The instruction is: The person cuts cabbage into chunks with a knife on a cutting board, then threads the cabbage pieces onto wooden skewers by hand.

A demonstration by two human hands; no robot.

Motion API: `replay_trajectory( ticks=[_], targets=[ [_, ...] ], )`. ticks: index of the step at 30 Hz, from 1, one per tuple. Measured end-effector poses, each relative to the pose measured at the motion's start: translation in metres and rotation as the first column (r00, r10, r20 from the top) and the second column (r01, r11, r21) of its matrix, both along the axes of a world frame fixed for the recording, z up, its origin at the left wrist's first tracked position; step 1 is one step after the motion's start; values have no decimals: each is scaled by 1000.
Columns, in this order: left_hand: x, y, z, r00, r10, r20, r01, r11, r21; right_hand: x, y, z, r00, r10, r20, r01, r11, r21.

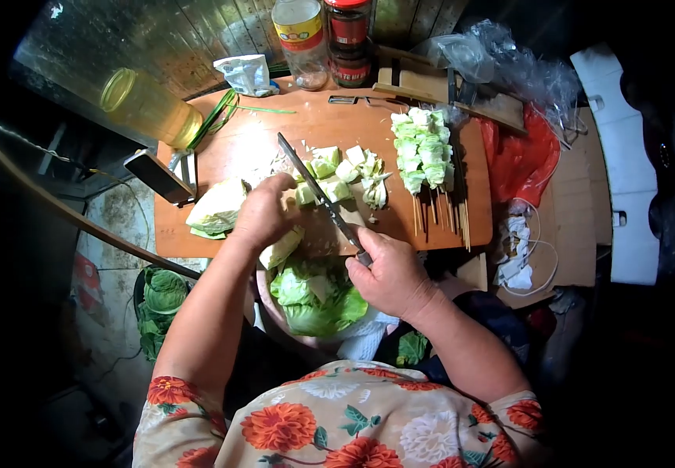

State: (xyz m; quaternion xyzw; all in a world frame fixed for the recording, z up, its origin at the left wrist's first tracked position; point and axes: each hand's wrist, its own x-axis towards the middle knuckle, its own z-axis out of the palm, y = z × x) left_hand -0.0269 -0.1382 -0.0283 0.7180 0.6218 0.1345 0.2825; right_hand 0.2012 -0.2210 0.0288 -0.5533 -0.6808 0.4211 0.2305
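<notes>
My right hand (pixel 390 274) grips the handle of a knife (pixel 318 191), whose dark narrow blade slants up and left across the cutting board (pixel 220 125). Under and beyond the blade lie cut cabbage chunks (pixel 337 189). My left hand (pixel 263 210) hovers left of the blade, fingers bent and apart, beside the chunks; no object shows in it. A large cabbage wedge (pixel 218 207) rests left of that hand. Nearer to me, another cabbage piece (pixel 281 248) is at the board's front edge, above a basin (pixel 271 300) holding leafy cabbage (pixel 318 300).
Cabbage skewers (pixel 422 148) lie at the board's right, sticks toward me. A phone (pixel 158 178) leans on a stand at left, near a jar of yellow liquid (pixel 150 109). Two jars, one clear (pixel 301 47) and one red-lidded (pixel 348 43), stand behind. A red bag (pixel 521 152) is at right.
</notes>
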Motion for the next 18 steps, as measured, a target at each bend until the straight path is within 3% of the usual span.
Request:
replay_trajectory(
  ticks=[2,5,8,10,12,14,17,18],
  targets=[
    [-16,-1,9,992,121,31,-118,990,-70,0,-3,-3,1000,9,-3,-9,1000,26],
    [-48,-9,13,994,97,43,-76,936,-344,-2,-6,1,999,30,-24,-28,998,62],
    [-60,-28,2,991,-64,-114,28,956,-291,-5,-11,1,998,60,-22,-59,997,44],
    [-55,-38,-1,994,-41,-106,16,973,-232,-8,-15,-3,997,82,2,-82,996,17],
    [-45,-42,4,994,103,-22,-104,920,-377,-11,-19,-8,994,110,5,-111,992,59],
    [-50,-47,1,996,86,-35,-93,937,-337,-13,-21,-8,990,137,18,-138,990,39],
    [-63,-54,-37,936,339,100,-278,880,-385,-16,-23,-9,984,173,38,-173,985,-10],
    [-59,-58,-36,934,343,99,-283,880,-383,-17,-24,-10,982,182,44,-180,983,-41]
  ],
)
